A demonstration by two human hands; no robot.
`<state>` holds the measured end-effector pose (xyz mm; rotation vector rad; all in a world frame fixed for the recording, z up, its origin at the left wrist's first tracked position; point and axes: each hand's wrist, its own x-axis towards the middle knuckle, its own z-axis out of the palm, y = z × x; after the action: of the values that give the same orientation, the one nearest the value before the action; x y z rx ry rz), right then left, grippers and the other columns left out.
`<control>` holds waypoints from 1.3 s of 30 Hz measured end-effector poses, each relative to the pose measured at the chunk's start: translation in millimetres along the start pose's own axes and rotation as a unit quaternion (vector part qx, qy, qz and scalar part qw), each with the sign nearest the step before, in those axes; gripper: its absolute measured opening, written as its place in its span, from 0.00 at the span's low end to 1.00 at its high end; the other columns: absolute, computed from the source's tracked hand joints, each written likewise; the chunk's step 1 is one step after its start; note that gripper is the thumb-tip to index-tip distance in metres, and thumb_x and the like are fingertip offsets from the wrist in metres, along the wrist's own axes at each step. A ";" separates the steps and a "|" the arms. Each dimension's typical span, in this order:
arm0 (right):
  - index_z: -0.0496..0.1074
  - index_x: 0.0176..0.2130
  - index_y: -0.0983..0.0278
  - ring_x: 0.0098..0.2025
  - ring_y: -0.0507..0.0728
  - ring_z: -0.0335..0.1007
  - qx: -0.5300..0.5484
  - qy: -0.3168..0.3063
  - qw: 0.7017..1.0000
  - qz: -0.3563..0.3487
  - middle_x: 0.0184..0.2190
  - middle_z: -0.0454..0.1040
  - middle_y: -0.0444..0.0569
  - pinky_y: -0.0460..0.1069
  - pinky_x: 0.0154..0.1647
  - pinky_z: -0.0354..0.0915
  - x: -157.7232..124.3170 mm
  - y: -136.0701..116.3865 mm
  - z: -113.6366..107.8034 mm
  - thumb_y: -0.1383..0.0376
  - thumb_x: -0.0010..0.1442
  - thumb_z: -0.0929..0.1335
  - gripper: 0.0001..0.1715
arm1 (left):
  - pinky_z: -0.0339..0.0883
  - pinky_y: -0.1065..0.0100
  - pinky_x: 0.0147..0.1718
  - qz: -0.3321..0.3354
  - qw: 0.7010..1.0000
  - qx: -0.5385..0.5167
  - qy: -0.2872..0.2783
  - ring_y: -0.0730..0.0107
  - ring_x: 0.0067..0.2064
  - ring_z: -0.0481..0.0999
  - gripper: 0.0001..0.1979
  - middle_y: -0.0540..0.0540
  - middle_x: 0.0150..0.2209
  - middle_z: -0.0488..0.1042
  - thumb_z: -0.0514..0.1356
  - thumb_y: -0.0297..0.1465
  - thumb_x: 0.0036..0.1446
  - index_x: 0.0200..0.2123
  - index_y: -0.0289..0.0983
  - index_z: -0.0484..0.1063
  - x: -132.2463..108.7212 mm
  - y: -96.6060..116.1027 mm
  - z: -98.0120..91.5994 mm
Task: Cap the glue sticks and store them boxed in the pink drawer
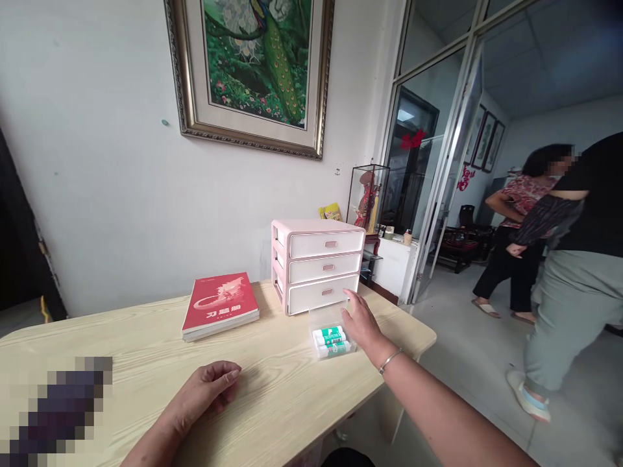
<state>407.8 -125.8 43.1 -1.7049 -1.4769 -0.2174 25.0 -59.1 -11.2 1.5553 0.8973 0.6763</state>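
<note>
My right hand (361, 322) rests against the right side of a small clear plastic box (331, 329) on the wooden desk (272, 402); its fingers curl around the box's edge. Inside the box lie two white and green glue sticks (331, 342). Just behind the box stands a pink three-drawer organiser (317, 263) with all drawers closed. My left hand (207, 389) lies on the desk nearer me, fingers loosely curled under, holding nothing. A red-covered book (220, 303) lies to the left of the organiser.
The desk stands against a white wall with a framed peacock picture (253, 65). A blurred patch covers the desk's near left corner. To the right, past the desk edge, two people (559, 259) stand on the floor by a glass door.
</note>
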 end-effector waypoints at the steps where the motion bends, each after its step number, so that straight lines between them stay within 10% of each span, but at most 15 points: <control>1: 0.65 0.59 0.61 0.57 0.57 0.65 0.032 -0.015 0.999 0.029 0.56 0.70 0.54 0.55 0.59 0.61 5.0 5.8 2.8 0.68 0.61 0.61 0.27 | 0.64 0.71 0.23 0.001 1.000 -0.001 0.007 0.67 0.28 0.72 0.22 0.48 0.27 0.73 0.64 0.50 0.49 0.36 0.36 0.74 -0.4 -0.3 0.3; 14: 0.74 0.49 0.63 0.52 0.57 0.70 0.155 -0.090 0.984 -0.006 0.49 0.74 0.54 0.54 0.58 0.63 -35.2 1.7 32.8 0.71 0.61 0.58 0.22 | 0.68 0.69 0.25 0.030 0.988 0.097 0.116 0.61 0.34 0.77 0.26 0.44 0.33 0.76 0.61 0.50 0.52 0.45 0.35 0.73 -8.5 0.0 21.1; 22: 0.71 0.51 0.61 0.53 0.56 0.68 0.190 -0.165 0.956 -0.152 0.50 0.72 0.51 0.53 0.58 0.63 -61.6 -37.3 39.8 0.74 0.60 0.59 0.23 | 0.64 0.52 0.58 0.286 0.865 0.388 0.141 0.51 0.65 0.60 0.38 0.38 0.66 0.56 0.63 0.39 0.55 0.66 0.44 0.54 -6.1 3.5 58.8; 39: 0.63 0.63 0.62 0.65 0.62 0.56 -0.049 -0.217 0.940 -0.261 0.63 0.64 0.55 0.60 0.66 0.52 -76.7 -36.9 17.8 0.62 0.66 0.63 0.27 | 0.70 0.58 0.55 0.324 0.798 0.502 0.082 0.58 0.60 0.70 0.19 0.41 0.58 0.71 0.61 0.30 0.58 0.54 0.41 0.71 20.6 10.7 73.6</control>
<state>346.5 -171.8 2.0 -1.4593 -2.2740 -0.2042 98.6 -82.1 -14.6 2.8840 0.8876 0.8730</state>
